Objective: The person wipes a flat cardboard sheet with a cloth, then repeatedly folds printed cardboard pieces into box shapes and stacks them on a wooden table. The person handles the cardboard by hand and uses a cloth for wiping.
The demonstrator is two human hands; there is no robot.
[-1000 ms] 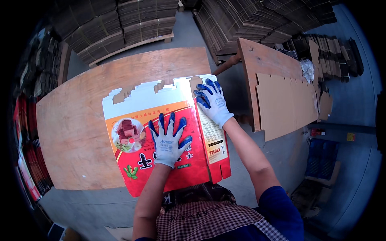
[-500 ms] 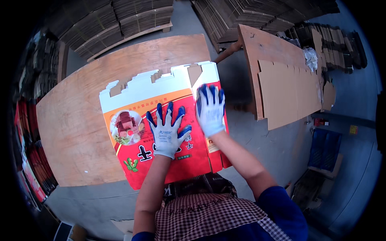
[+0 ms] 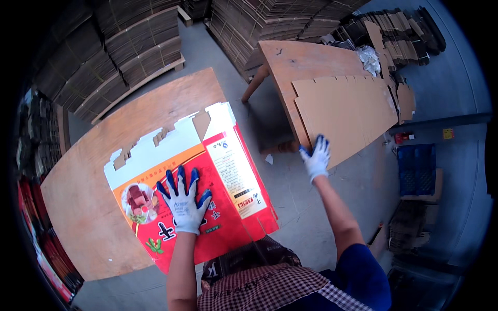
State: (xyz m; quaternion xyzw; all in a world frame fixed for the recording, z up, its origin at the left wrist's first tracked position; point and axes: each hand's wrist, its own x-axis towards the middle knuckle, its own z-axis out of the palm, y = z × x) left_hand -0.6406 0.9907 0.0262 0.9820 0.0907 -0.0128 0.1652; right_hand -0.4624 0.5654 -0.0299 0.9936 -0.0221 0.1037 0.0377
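Observation:
A printed cardboard box blank (image 3: pixel 228 228), red with orange and white parts, lies flat on the near wooden table. My left hand (image 3: pixel 185 200), in a white glove with blue fingertips, rests flat on its red panel with the fingers spread. Out to the right, my right hand (image 3: pixel 316 158), gloved alike, is at the near-left edge of a plain brown cardboard sheet (image 3: pixel 345 114) on the second table. Its fingers are stretched with the thumb apart, and nothing shows in its grasp. Whether the fingertips touch the sheet is hard to see.
The wooden table (image 3: pixel 78 207) extends left and beyond the blank. A gap of floor parts it from the second table (image 3: pixel 280 65). Flat cardboard stacks (image 3: pixel 145 52) stand on pallets behind. A blue plastic crate (image 3: pixel 416 168) is at the right, and red printed sheets (image 3: pixel 49 233) are at the left.
My right hand has left the printed blank and reached right to the brown sheet's edge. My left hand stays on the red panel. The view has swung to the right.

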